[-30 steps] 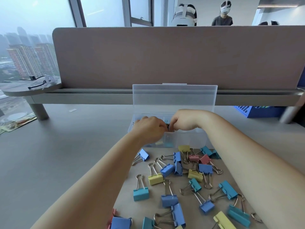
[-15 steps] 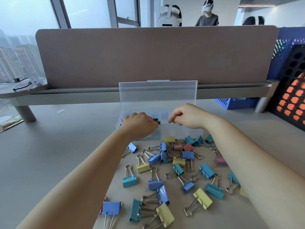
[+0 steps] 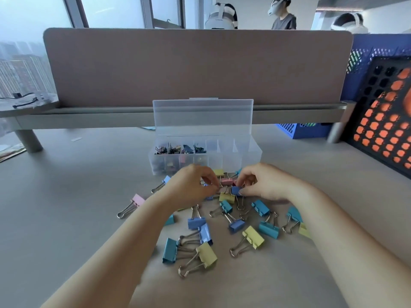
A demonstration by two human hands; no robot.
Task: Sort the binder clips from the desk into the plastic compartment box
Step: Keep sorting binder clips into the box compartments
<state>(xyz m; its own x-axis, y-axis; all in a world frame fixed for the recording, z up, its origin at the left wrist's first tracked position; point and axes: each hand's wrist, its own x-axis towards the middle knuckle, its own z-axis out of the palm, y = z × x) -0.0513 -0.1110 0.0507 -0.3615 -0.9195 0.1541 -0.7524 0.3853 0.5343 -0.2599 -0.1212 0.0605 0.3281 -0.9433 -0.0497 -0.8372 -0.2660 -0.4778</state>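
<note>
My right hand [image 3: 264, 184]: thumb and forefinger pinch a blue binder clip [image 3: 235, 190] at frame centre. My left hand [image 3: 191, 185]: fingers curled just left of it, and I cannot tell whether it holds anything. Loose clips [image 3: 253, 237]: scattered below. Compartment box [image 3: 233, 162]: lid up, just above both hands.

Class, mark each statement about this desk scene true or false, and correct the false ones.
1. The lid of the plastic compartment box stands open. True.
2. The right hand pinches a blue binder clip. True.
3. Both hands are inside the box. False: the left hand and the right hand are over the clips on the desk, in front of the box.
4. The small dark clips sit in the box's right-end compartments. False: they are in the left compartments, and the right ones look empty.
5. A pink binder clip lies at the pile's left edge. True.
</note>
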